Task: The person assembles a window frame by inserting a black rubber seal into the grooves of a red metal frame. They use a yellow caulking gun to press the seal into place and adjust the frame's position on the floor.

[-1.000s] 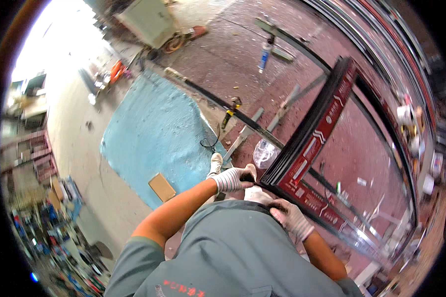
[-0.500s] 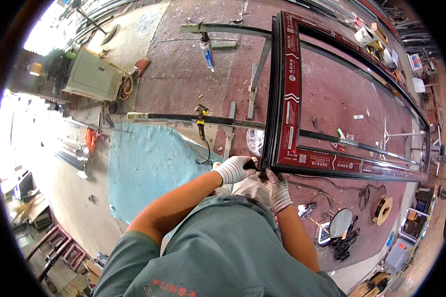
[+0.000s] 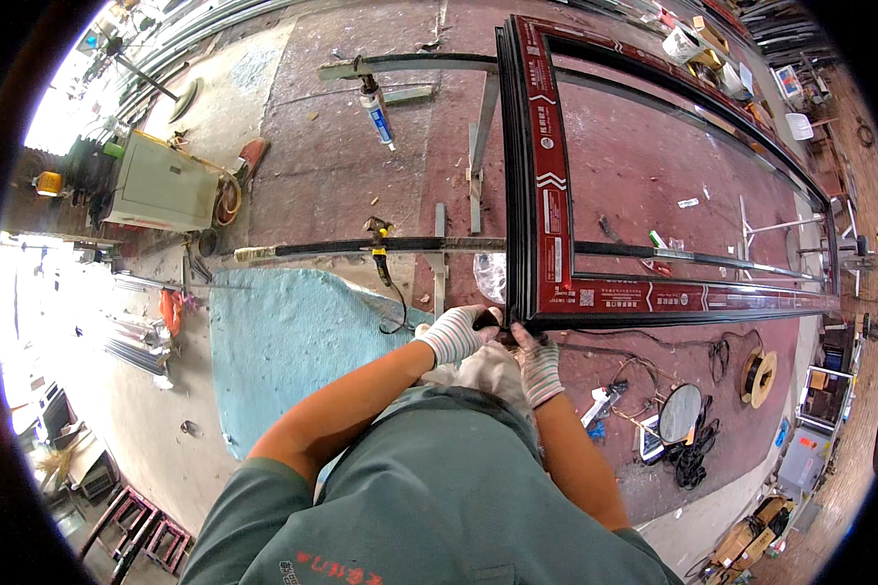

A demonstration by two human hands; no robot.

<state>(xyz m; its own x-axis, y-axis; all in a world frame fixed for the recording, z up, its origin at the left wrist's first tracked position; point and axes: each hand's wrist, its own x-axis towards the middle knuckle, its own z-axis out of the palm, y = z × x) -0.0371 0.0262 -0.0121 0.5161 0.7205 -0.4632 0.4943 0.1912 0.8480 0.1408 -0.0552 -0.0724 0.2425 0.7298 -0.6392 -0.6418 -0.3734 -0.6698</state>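
A large black window frame (image 3: 550, 224) with dark-red printed film on its faces lies across support bars, its near left corner right in front of me. My left hand (image 3: 458, 334), in a striped work glove with bare fingertips, is closed just left of that corner. Something small and dark shows at its fingertips, too little to name. My right hand (image 3: 535, 367), gloved the same way, has its thumb and fingers closed at the underside of the corner, touching the frame. The exact grip there is partly hidden.
A dark support bar (image 3: 337, 248) carries a yellow-and-black power tool (image 3: 379, 255) with a cord. A sealant tube (image 3: 376, 115) hangs by the far bar. Light-blue sheeting (image 3: 283, 351) covers the floor at left. Right of me lie a round mirror-like disc (image 3: 680, 414), cables and a spool (image 3: 759, 378).
The view has shifted, so the frame and floor items appear slightly further left and higher. Both hands stay by the corner; the right fingertips have moved slightly up along it.
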